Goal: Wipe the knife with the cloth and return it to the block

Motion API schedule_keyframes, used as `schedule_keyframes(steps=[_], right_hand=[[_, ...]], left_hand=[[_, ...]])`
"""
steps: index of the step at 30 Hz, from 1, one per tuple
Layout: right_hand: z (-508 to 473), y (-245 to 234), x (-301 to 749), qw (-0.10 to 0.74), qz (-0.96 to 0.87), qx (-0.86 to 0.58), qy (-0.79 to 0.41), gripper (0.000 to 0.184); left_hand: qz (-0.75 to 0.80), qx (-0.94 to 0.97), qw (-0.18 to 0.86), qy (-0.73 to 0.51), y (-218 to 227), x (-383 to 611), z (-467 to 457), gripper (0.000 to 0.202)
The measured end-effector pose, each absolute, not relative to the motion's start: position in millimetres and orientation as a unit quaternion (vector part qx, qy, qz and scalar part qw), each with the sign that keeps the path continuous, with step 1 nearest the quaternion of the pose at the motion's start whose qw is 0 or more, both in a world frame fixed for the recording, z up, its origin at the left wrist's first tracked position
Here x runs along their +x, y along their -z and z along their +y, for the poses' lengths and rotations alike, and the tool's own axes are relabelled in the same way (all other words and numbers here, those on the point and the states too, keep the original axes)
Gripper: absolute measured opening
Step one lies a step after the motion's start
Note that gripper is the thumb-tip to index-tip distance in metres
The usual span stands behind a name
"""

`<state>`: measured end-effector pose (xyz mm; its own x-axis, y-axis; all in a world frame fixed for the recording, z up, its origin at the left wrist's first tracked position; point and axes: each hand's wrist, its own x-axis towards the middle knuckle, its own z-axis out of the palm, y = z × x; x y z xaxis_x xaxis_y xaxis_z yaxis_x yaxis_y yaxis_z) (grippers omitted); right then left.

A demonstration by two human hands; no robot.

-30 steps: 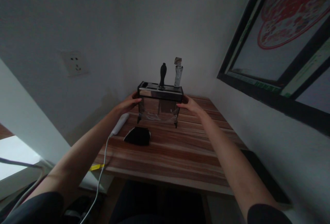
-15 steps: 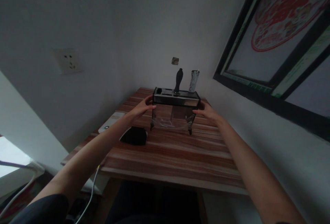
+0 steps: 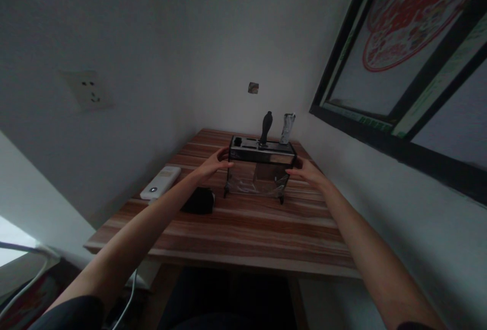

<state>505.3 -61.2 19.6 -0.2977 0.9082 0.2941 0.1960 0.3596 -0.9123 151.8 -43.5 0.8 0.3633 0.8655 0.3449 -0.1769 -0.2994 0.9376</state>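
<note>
Spreading out in front of me, the wood-grained table (image 3: 243, 244) runs in brown and reddish stripes toward the corner of the walls. On the wall to my right hangs a dark-framed picture (image 3: 403, 31) showing something red. The holder (image 3: 258, 174) is at the middle of the table, toward its far side; I cannot tell whether its full weight rests there. It is box-shaped, with a see-through front that lets brownish tones through, a darker panel inside right of centre, and crinkled clear film along the bottom. Its top is black and silvery with slots cut in it, and dark feet end its lower corners. My left hand (image 3: 215, 163) is clamped on its left end and my right hand (image 3: 307, 171) on its right end, each thumb at the front. Nearer my left arm lie a white device (image 3: 161, 182) and a smaller black item (image 3: 200, 202), partly behind my forearm. A black handle (image 3: 266, 127) and a slimmer silver-wrapped piece (image 3: 287, 128) stand up from the top, both leaning slightly right. As for writing, green marks along the picture are too blurred to read, as are the device's pale print and dark round mark.
</note>
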Motion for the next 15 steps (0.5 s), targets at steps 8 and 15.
schedule_keyframes(steps=[8, 15], right_hand=[[-65.6, -17.3, 504.1, 0.426, -0.697, -0.394, -0.42, 0.059], [-60.7, -15.5, 507.9, 0.426, -0.699, -0.393, -0.42, 0.064]], left_hand=[[0.27, 0.631, 0.536, -0.492, -0.1, 150.9, -44.4, 0.076], [0.268, 0.631, 0.541, -0.487, -1.5, 151.5, -45.5, 0.075]])
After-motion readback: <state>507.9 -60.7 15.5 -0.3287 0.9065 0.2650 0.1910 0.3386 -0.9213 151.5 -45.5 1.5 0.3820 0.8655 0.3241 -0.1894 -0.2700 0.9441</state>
